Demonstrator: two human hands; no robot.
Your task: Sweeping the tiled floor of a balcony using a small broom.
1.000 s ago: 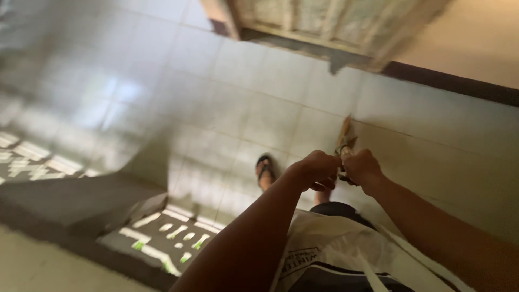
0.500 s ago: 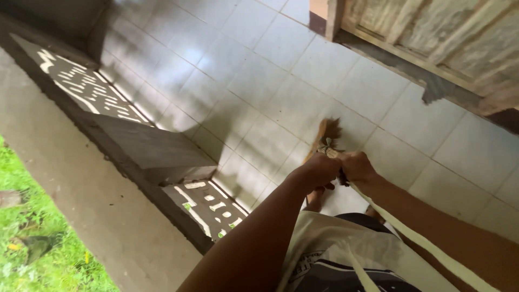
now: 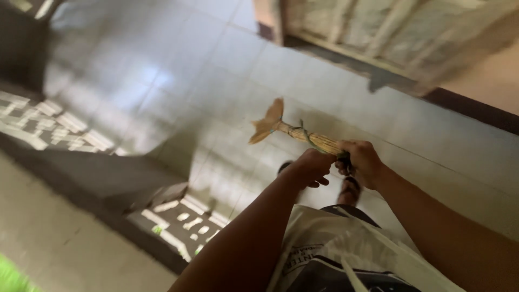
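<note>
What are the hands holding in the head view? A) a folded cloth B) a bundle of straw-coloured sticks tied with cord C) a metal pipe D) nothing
B: the left hand and right hand both grip the tied stick bundle, which fans out at its far end over the tiled floor.

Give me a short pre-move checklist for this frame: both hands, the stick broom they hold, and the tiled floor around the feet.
1. Left hand closed on the stick broom: ok.
2. Right hand closed on the same bundle: ok.
3. Green tie around the bundle in place: ok.
4. Flared broom end lifted off the tiled floor: ok.
5. Sandalled foot away from the step edge: ok.
6. Dirt on the floor: cannot tell, the picture is blurred.
</note>
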